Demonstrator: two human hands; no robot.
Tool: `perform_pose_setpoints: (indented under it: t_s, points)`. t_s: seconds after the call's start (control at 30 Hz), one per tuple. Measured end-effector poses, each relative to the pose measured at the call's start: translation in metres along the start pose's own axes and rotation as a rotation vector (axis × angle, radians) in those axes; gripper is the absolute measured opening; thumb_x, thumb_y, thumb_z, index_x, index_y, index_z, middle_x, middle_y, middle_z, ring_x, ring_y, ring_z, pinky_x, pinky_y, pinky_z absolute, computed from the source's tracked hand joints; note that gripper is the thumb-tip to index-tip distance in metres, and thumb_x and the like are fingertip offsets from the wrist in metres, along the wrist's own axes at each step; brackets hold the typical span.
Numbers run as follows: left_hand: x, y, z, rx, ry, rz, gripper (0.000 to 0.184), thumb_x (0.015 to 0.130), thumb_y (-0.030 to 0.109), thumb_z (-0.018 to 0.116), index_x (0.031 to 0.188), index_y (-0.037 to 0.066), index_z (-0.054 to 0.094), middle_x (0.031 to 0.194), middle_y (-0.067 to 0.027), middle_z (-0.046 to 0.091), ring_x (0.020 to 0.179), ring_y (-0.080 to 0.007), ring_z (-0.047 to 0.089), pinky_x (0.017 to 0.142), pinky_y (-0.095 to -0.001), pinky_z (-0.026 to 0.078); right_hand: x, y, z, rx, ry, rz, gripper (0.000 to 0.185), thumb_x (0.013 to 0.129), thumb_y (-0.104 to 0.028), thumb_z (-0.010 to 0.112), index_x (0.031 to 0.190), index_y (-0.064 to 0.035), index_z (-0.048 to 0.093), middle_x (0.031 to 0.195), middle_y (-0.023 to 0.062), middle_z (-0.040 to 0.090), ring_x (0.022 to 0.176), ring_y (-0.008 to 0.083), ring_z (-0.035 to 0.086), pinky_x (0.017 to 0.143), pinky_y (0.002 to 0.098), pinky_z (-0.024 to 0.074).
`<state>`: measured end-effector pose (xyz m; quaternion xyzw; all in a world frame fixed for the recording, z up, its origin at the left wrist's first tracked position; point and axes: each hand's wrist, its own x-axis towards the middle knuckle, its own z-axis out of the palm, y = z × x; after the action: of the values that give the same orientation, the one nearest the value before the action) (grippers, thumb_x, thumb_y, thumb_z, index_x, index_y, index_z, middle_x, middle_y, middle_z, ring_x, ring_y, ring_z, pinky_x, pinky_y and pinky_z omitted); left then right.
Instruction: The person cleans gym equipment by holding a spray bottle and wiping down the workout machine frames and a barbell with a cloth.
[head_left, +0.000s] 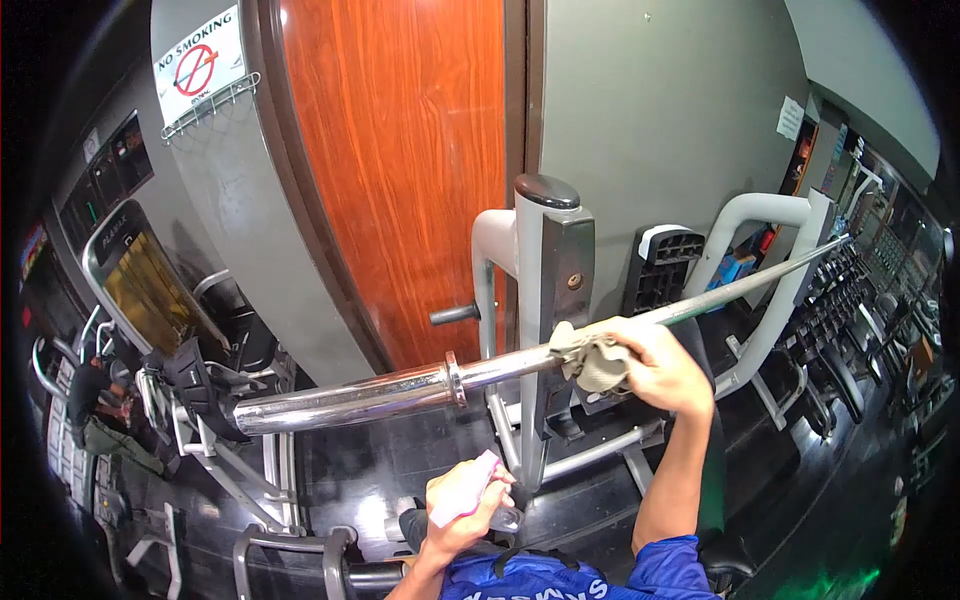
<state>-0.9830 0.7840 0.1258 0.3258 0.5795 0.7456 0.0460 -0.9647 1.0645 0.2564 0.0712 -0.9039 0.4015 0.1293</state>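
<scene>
A chrome barbell (350, 405) stretches across the view from left to upper right, its thick sleeve end with a collar toward the left. My right hand (665, 365) is closed around a grey-beige cloth (592, 360) and presses it against the bar's shaft, just right of the rack upright. Lower down, below the barbell, my left hand (455, 510) grips what looks like a spray bottle (468, 488) with a pink and white head. Part of a clear body shows beside the fingers; the rest is hidden.
A grey and black bench-press rack (555, 300) stands under the bar. Behind it are a wooden door (400, 180) and a grey wall (660, 120). Dumbbell racks (835, 300) line the right side. At far left, a person (100, 410) is among machines.
</scene>
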Motion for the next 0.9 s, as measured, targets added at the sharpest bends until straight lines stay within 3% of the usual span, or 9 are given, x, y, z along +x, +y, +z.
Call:
perform_pose_setpoints:
  t_s: [0.1, 0.13, 0.2, 0.27, 0.37, 0.47, 0.7, 0.8, 0.9]
  points:
    - [-0.001, 0.0, -0.001, -0.029, 0.016, -0.011, 0.02, 0.086, -0.005, 0.064, 0.105, -0.009, 0.062, 0.087, -0.0158, 0.068, 0.068, -0.0176, 0.069, 0.059, -0.0283, 0.057, 0.007, -0.011, -0.018, 0.37, 0.16, -0.281, 0.035, 0.088, -0.002, 0.049, 0.12, 0.0027, 0.06, 0.117, 0.0109, 0.064, 0.11, 0.0197, 0.059, 0.099, 0.0318, 0.0436]
    - [-0.001, -0.001, -0.002, -0.027, 0.014, -0.019, 0.02, 0.086, -0.005, 0.064, 0.105, -0.009, 0.062, 0.087, -0.0156, 0.068, 0.067, -0.0176, 0.069, 0.059, -0.0281, 0.057, 0.018, -0.017, -0.021, 0.358, 0.337, -0.358, 0.035, 0.088, -0.003, 0.05, 0.122, 0.0032, 0.059, 0.123, 0.012, 0.061, 0.114, 0.0195, 0.057, 0.101, 0.032, 0.0418]
    - [-0.002, -0.003, -0.001, -0.01, 0.003, -0.018, 0.02, 0.085, -0.005, 0.064, 0.105, -0.009, 0.062, 0.087, -0.0151, 0.068, 0.067, -0.0175, 0.069, 0.059, -0.0275, 0.056, 0.047, -0.04, -0.025, 0.282, 0.578, -0.379, 0.04, 0.087, -0.004, 0.054, 0.126, 0.0015, 0.057, 0.128, 0.014, 0.059, 0.118, 0.0211, 0.056, 0.103, 0.0328, 0.0409]
    - [-0.001, -0.005, 0.001, 0.022, -0.015, 0.0, 0.02, 0.085, -0.005, 0.064, 0.105, -0.008, 0.063, 0.087, -0.0144, 0.069, 0.066, -0.0173, 0.069, 0.059, -0.0269, 0.056, 0.087, -0.046, -0.028, -0.099, 0.68, -0.395, 0.038, 0.086, -0.007, 0.053, 0.123, -0.002, 0.059, 0.125, 0.018, 0.061, 0.115, 0.0276, 0.06, 0.1, 0.0346, 0.044]
    - [-0.002, -0.008, 0.004, 0.036, -0.023, 0.008, 0.018, 0.085, -0.004, 0.064, 0.103, -0.007, 0.064, 0.087, -0.0129, 0.069, 0.066, -0.0168, 0.07, 0.059, -0.0261, 0.055, 0.143, -0.047, -0.01, -0.521, 0.566, -0.243, 0.027, 0.087, -0.016, 0.053, 0.108, -0.0066, 0.067, 0.111, 0.017, 0.065, 0.101, 0.0351, 0.063, 0.09, 0.0418, 0.0504]
    - [0.002, -0.004, 0.005, 0.02, -0.031, -0.027, 0.017, 0.085, -0.004, 0.065, 0.102, -0.007, 0.064, 0.087, -0.0126, 0.069, 0.066, -0.0167, 0.07, 0.059, -0.026, 0.055, 0.171, -0.069, -0.027, -0.6, 0.274, 0.06, 0.036, 0.083, -0.012, 0.052, 0.116, -0.0071, 0.066, 0.113, 0.0179, 0.066, 0.102, 0.0356, 0.063, 0.093, 0.0404, 0.0489]
    - [-0.005, -0.002, 0.004, 0.024, -0.049, -0.062, 0.015, 0.085, -0.004, 0.065, 0.1, -0.007, 0.065, 0.086, -0.0125, 0.07, 0.068, -0.0167, 0.07, 0.06, -0.026, 0.056, 0.25, -0.046, -0.027, -0.686, 0.114, 0.311, 0.033, 0.083, -0.022, 0.059, 0.113, -0.0167, 0.07, 0.109, 0.0122, 0.069, 0.1, 0.0267, 0.067, 0.086, 0.0386, 0.0536]
    - [-0.008, -0.002, 0.002, 0.072, -0.072, -0.08, 0.015, 0.085, -0.004, 0.065, 0.1, -0.007, 0.065, 0.086, -0.0124, 0.069, 0.068, -0.0165, 0.07, 0.06, -0.0261, 0.056, 0.231, -0.055, -0.026, -0.732, 0.071, 0.242, 0.04, 0.085, -0.018, 0.051, 0.122, -0.0171, 0.066, 0.114, 0.0137, 0.067, 0.105, 0.0309, 0.064, 0.091, 0.0398, 0.0514]
    - [-0.007, 0.001, 0.002, 0.056, -0.09, -0.078, 0.016, 0.085, -0.003, 0.065, 0.1, -0.007, 0.065, 0.086, -0.0119, 0.069, 0.067, -0.0161, 0.07, 0.06, -0.0258, 0.056, 0.209, -0.053, -0.026, -0.678, 0.164, 0.072, 0.036, 0.087, -0.016, 0.051, 0.118, -0.0115, 0.066, 0.112, 0.0158, 0.067, 0.104, 0.034, 0.063, 0.092, 0.0404, 0.0496]
